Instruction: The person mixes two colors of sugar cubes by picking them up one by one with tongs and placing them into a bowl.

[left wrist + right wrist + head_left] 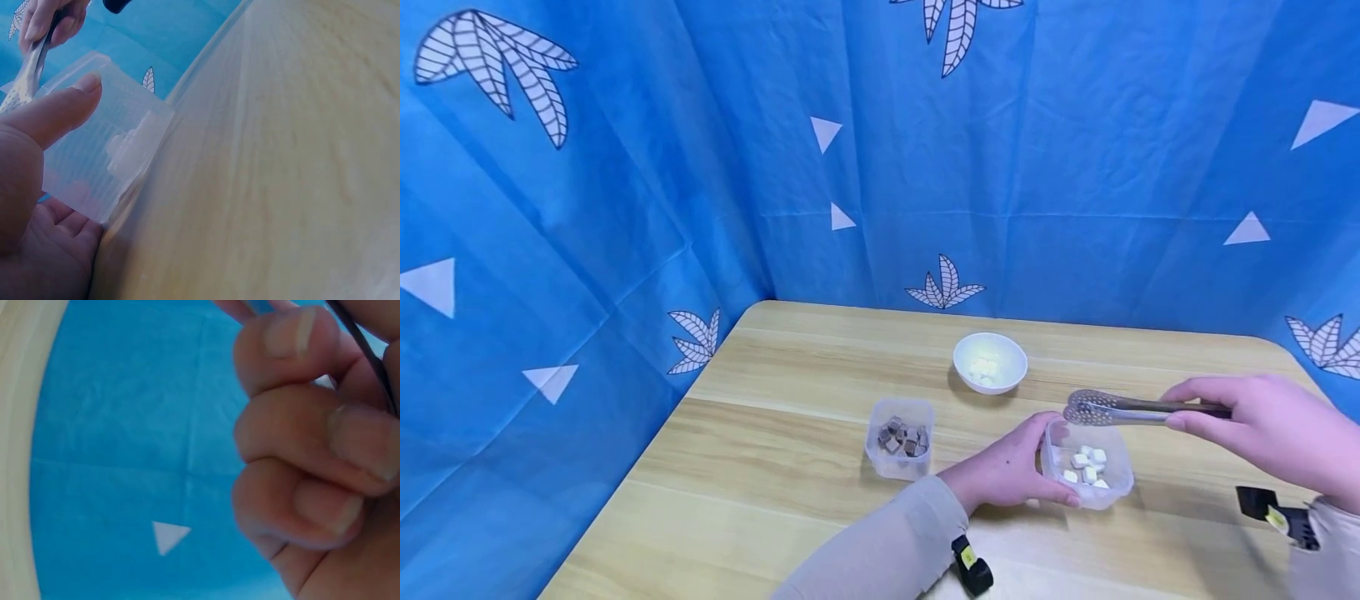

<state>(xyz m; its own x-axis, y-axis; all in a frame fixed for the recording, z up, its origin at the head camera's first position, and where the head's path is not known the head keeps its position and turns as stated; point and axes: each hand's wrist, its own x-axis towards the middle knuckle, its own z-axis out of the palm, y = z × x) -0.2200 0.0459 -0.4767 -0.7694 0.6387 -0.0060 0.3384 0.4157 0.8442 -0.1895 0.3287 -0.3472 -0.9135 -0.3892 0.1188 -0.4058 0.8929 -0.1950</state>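
Observation:
My left hand [1009, 467] grips a clear plastic container [1122, 460], which holds several small white cubes [1091, 474]. In the left wrist view the thumb [69, 109] lies along one side of that container, with the other fingers around the far side. Metal tongs [1112, 408] with perforated, rounded tips are held in my right hand [1262, 417]. The tips overlap the container's back rim in the head view, and no cube shows between them. Curled fingers [294, 437] fill much of the right wrist view, with a dark strip of the tongs at the edge.
A second clear container [901, 468] with several brown cubes [904, 437] stands left of my left hand. Farther back is a white bowl [990, 340] with several white pieces inside. The wooden table [775, 467] ends at blue curtains [910, 167] behind and to the left.

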